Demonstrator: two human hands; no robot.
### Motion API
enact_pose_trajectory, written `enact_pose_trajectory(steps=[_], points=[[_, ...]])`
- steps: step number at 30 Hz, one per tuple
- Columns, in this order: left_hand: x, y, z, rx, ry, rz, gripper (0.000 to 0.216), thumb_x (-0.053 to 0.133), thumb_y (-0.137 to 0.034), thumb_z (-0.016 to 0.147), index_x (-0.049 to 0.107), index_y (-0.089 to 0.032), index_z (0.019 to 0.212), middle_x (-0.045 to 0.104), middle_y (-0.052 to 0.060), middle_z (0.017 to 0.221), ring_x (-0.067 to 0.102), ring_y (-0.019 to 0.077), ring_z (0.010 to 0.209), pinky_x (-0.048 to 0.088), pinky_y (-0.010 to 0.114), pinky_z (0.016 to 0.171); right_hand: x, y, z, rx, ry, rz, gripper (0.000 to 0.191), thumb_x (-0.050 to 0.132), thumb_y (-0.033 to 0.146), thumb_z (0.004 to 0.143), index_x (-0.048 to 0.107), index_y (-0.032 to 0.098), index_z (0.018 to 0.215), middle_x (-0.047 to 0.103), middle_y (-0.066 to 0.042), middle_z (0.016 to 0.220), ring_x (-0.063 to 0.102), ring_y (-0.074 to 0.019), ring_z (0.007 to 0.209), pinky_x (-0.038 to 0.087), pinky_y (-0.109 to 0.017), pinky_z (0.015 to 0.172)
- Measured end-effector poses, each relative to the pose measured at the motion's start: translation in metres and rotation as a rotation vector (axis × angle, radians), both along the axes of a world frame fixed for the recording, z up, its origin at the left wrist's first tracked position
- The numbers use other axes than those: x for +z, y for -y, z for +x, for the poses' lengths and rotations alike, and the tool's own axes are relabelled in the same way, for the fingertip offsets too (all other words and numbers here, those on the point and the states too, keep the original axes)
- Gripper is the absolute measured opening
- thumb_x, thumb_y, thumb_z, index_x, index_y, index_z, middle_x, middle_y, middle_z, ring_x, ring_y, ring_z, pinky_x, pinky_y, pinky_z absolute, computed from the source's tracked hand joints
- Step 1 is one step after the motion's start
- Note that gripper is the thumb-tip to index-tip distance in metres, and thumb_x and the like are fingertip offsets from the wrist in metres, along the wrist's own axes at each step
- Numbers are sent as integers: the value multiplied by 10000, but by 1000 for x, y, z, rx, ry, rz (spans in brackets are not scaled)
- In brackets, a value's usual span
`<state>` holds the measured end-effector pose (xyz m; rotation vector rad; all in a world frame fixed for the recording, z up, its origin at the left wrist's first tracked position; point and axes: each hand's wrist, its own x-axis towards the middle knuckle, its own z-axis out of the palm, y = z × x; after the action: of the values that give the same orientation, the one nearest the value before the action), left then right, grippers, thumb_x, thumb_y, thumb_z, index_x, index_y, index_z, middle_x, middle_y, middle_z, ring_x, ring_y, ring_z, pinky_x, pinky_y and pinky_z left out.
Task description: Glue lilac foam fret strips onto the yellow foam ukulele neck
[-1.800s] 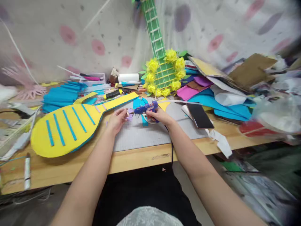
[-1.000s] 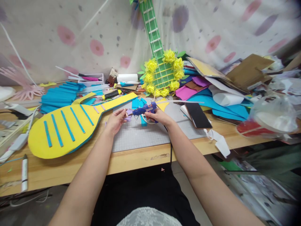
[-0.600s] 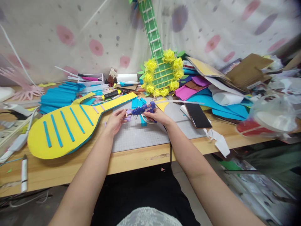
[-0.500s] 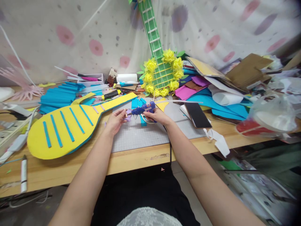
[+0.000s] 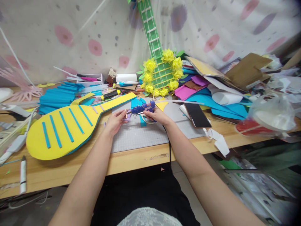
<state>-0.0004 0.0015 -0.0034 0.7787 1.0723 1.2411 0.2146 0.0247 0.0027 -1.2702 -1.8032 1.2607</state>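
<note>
Two hands, barely shifted over the last couple of seconds. Right hand point(image 5: 157, 115): fingers wrapped round the blue glue gun point(image 5: 142, 109), nozzle pointing left at the small purple piece point(image 5: 128, 116). Left hand point(image 5: 115, 121): fingers pinched narrow on that piece, just above the grey cutting mat point(image 5: 138, 136) at mid-desk point(image 5: 131, 160). Only change: gun tip has crept slightly closer to the piece. Yellow paddle cutout point(image 5: 63, 130) lies apart, left of the wrist. Reading: glue probably going on now, gluing mid-step. Any bead is too small to tell.
</note>
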Motion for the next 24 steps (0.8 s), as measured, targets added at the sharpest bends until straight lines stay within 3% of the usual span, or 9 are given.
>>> enact_pose_trajectory(steps=[14, 24], points=[[1, 0, 0, -47, -40, 9, 334, 811, -322, 481, 691, -115, 713, 533, -11, 560, 458, 59, 500, 412, 187, 474, 2, 1, -2, -46, -95, 24, 460, 563, 591, 681, 402, 180, 555, 408, 54, 471, 340, -52, 439, 277, -229, 470], [2, 2, 0, -93, -53, 7, 319, 767, -278, 572, 718, -102, 833, 447, -40, 504, 382, 38, 452, 390, 181, 466, 1, -1, 2, -50, -59, 63, 487, 541, 606, 697, 388, 182, 513, 395, 48, 453, 334, -55, 431, 276, -235, 471]])
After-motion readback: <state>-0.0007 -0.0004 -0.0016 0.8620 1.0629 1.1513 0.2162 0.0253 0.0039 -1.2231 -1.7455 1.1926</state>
